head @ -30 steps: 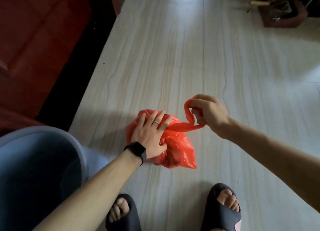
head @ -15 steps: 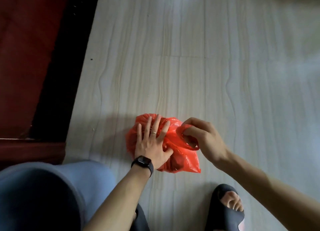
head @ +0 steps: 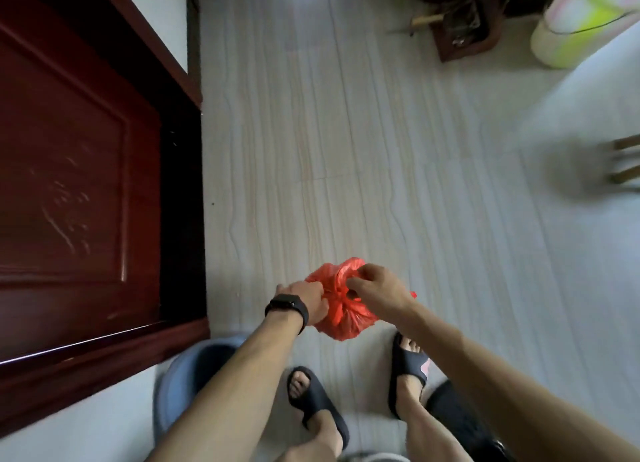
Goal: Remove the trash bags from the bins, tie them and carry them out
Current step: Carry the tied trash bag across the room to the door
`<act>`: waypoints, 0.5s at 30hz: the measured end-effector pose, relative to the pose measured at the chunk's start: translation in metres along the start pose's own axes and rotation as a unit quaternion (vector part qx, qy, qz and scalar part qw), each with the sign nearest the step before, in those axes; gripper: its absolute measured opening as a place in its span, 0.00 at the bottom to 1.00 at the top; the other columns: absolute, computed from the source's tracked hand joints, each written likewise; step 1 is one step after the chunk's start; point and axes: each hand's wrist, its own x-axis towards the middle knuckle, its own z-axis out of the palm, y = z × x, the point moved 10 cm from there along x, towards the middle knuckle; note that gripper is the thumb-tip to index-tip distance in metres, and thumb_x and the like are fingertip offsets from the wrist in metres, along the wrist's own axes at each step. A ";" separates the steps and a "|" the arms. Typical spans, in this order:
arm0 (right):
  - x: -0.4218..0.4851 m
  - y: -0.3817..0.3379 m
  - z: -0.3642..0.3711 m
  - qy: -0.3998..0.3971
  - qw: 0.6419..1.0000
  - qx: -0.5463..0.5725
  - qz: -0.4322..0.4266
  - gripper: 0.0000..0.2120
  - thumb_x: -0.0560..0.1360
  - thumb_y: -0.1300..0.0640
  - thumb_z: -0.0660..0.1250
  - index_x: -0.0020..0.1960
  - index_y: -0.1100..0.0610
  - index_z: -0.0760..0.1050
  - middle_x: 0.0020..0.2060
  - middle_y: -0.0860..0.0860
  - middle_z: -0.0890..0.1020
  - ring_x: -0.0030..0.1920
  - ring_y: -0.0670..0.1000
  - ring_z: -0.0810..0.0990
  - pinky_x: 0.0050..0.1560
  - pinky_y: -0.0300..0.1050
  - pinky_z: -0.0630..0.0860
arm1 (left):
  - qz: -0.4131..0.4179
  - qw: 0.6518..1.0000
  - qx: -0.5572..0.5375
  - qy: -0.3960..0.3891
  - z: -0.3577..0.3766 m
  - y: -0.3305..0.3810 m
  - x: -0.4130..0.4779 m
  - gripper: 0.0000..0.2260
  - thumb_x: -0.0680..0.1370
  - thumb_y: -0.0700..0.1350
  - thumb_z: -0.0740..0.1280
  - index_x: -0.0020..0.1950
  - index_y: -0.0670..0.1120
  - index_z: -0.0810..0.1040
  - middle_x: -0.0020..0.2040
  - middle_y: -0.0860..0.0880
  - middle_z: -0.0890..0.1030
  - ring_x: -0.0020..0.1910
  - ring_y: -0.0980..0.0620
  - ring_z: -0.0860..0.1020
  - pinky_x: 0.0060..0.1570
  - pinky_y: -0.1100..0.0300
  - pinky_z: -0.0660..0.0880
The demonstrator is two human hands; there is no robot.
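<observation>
Red trash bag (head: 341, 314), neck gathered, held clear of the floor (head: 346, 150).
Left hand (head: 313, 300) and right hand (head: 375, 286), previously apart, now both clamp the knot; tying appears nearly complete.

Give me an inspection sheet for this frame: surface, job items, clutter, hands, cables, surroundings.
Surface: pale striped floor tiles, no spill seen.
Job's things: red trash bag out of the bin, top gathered, being tied; blue-grey bin at lower left, partly hidden by the left arm.
Clutter: brown box with odd bits at the top; pale green-and-white cylinder at top right; blurred wooden legs at the right edge.
Grippers: left hand, with a black wristband, grips the bag's neck; right hand pinches a bag loop.
Cables: thin dark line across the cylinder, possibly a cable.
Surroundings: dark red wooden door on the left; black sandals on both feet.
</observation>
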 end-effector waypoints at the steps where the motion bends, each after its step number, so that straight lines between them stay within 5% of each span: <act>1: -0.019 -0.015 -0.018 0.006 1.000 0.000 -0.006 0.08 0.71 0.52 0.66 0.42 0.56 0.78 0.41 0.54 0.86 0.45 0.54 0.85 0.53 0.55 0.80 | 0.006 1.000 0.001 0.006 -0.023 0.009 -0.024 0.17 0.79 0.54 0.55 0.64 0.53 0.75 0.64 0.47 0.78 0.64 0.44 0.75 0.66 0.47 0.65; 8: -0.181 -0.104 -0.197 0.117 0.988 0.102 -0.006 0.06 0.73 0.54 0.67 0.45 0.54 0.81 0.40 0.51 0.86 0.46 0.56 0.85 0.50 0.55 0.80 | 0.078 0.992 -0.027 0.100 -0.214 0.112 -0.182 0.17 0.79 0.53 0.56 0.66 0.54 0.74 0.65 0.48 0.78 0.64 0.46 0.75 0.63 0.52 0.70; 15: -0.310 -0.143 -0.383 0.215 0.933 0.284 -0.058 0.05 0.77 0.58 0.67 0.44 0.55 0.81 0.38 0.51 0.86 0.40 0.51 0.83 0.49 0.50 0.79 | 0.157 0.966 -0.036 0.203 -0.358 0.249 -0.297 0.17 0.79 0.56 0.58 0.67 0.57 0.73 0.65 0.49 0.78 0.64 0.46 0.76 0.61 0.53 0.73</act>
